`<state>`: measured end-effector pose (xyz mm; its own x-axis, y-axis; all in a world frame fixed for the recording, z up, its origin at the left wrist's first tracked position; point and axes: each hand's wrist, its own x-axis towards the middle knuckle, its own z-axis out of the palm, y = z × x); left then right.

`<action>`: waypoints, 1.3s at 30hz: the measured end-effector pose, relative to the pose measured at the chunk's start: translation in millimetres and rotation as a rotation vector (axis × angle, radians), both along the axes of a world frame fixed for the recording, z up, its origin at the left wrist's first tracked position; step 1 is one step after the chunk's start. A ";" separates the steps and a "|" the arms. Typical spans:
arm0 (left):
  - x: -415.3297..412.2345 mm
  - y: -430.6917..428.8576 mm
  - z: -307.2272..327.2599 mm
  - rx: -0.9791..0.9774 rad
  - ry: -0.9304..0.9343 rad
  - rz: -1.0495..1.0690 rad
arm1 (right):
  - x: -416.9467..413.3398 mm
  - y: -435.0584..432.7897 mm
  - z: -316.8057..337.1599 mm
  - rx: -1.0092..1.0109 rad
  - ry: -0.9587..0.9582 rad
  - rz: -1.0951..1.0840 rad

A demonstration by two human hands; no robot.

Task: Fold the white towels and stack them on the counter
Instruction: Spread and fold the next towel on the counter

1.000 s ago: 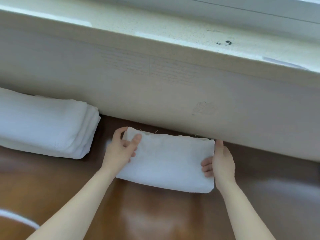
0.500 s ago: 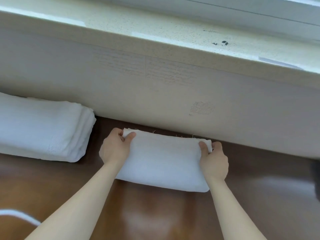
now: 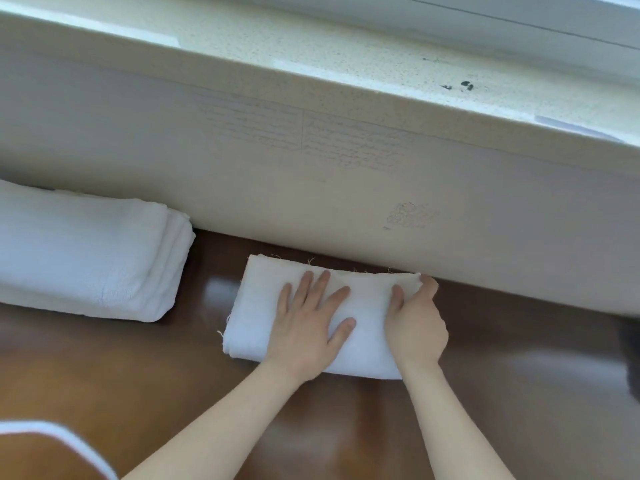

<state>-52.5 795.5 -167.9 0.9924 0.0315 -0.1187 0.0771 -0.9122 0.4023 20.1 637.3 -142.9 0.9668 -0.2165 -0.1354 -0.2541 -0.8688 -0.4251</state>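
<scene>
A small folded white towel [image 3: 256,306] lies on the glossy brown counter [image 3: 138,382], close to the cream wall. My left hand [image 3: 308,323] lies flat on the towel's middle, fingers spread. My right hand [image 3: 415,323] grips the towel's right end, thumb on top and fingers curled around the edge. A stack of folded white towels [image 3: 83,254] rests on the counter at the left, against the wall.
A cream wall [image 3: 311,188] rises right behind the towel, topped by a speckled sill [image 3: 346,53]. A white curved rim [image 3: 69,441] shows at the bottom left corner. A dark blurred object [image 3: 632,358] sits at the right edge.
My left hand let go of the towel's left end and moved right, flat onto its middle. My right hand still grips the right end, shifted slightly. The camera moved a little.
</scene>
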 end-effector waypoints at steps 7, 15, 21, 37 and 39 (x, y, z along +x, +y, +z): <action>5.6 3.1 -19.1 0.194 0.075 -0.090 | -36.0 -6.6 -25.3 -0.282 -0.054 0.702; 13.4 57.8 -17.5 0.232 0.150 0.097 | -15.1 -19.9 -23.6 -0.249 0.103 0.605; 9.5 88.0 -21.0 0.035 0.215 0.255 | -17.3 -21.8 -30.4 -0.107 0.095 0.485; -23.1 75.3 1.7 -0.669 0.196 0.918 | -11.2 -14.3 -19.4 0.204 0.206 -0.132; -20.4 75.5 3.7 -0.632 0.283 0.929 | -8.0 -15.6 -18.2 0.206 0.276 -0.133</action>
<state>-72.9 871.0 -164.2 0.5537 0.5905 -0.5872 0.7720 -0.0997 0.6277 12.0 621.8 -161.1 0.8533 -0.2784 -0.4409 -0.4882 -0.7237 -0.4879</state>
